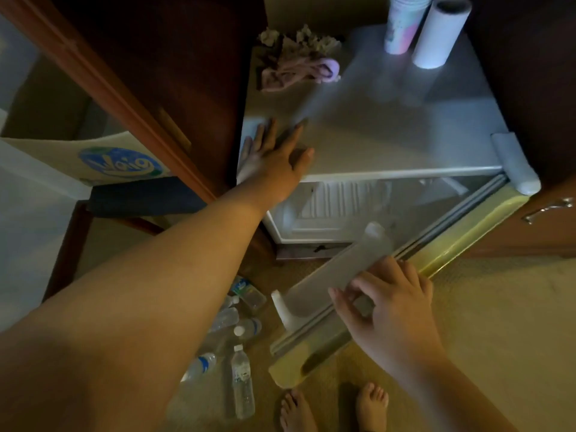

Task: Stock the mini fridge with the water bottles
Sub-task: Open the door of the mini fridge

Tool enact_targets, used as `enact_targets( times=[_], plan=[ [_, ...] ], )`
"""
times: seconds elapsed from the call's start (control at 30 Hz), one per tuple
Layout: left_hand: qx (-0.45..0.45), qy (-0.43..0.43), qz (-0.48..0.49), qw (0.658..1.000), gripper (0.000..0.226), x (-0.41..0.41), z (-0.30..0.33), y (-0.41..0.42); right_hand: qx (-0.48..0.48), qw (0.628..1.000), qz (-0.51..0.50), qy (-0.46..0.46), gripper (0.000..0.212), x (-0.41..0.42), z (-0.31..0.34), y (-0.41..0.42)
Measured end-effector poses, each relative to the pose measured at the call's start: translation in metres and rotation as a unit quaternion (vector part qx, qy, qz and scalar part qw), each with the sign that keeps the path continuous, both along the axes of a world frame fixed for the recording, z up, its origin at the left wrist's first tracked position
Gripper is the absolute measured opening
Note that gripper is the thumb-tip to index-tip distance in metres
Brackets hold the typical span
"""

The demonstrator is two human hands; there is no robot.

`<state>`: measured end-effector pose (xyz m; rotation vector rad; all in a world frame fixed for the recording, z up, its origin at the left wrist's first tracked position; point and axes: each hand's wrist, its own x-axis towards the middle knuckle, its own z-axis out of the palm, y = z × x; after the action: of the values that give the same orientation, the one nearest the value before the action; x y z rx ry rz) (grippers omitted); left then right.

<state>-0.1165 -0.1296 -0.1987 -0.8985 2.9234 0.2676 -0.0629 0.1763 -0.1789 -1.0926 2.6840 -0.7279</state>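
My right hand [389, 310] is on the top edge of the mini fridge door [405, 269], which stands swung wide open; the fingers curl over the edge above the door shelf [336, 272], a loose grip on the door itself and on no bottle. My left hand [274, 154] lies flat and spread on the front left corner of the mini fridge [389, 145] top, fingers splayed, holding nothing. Below that lid the white inside [327, 210] of the cabinet shows, dim and hazy. The water bottles [240, 378] lie and stand in a loose cluster on the floor [498, 322], just left of the open door and under my left forearm; my bare feet [330, 406] are close beside them. On the fridge top, toward the back, are a stack of paper cups [402, 23] and a white paper roll [439, 32] side by side, and at the back left a crumpled pink cloth [299, 71]. Dark wooden cabinets [174, 73] close in on both sides, one with a metal handle [548, 208] at the right. A carton [118, 160] with a blue logo sits at the left. The floor is pale, the room dim.
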Motion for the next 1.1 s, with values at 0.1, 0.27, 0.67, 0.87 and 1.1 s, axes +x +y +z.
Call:
enact_targets(
  times=[0.1, 0.27, 0.67, 0.87, 1.1],
  plan=[
    [-0.017, 0.011, 0.005, 1.000, 0.063, 0.002, -0.005, 0.003, 0.038, 0.998, -0.057, 0.018, 0.016, 0.009, -0.003, 0.013],
    [-0.009, 0.007, 0.000, 1.000, 0.062, 0.002, -0.005, 0.003, 0.073, 0.989, -0.127, 0.013, 0.056, 0.026, -0.006, 0.048],
    [-0.040, -0.021, 0.032, 0.998, 0.062, 0.018, 0.000, 0.042, 0.113, 0.954, -0.269, -0.074, 0.075, 0.024, -0.019, 0.126],
    [-0.052, -0.031, 0.012, 0.998, 0.064, 0.013, 0.000, 0.072, 0.147, 0.967, -0.203, -0.034, 0.073, -0.007, -0.020, 0.189],
    [-0.059, -0.044, 0.011, 0.997, 0.067, 0.016, -0.006, 0.074, 0.153, 0.973, -0.164, -0.049, 0.079, -0.043, -0.007, 0.236]
  ],
)
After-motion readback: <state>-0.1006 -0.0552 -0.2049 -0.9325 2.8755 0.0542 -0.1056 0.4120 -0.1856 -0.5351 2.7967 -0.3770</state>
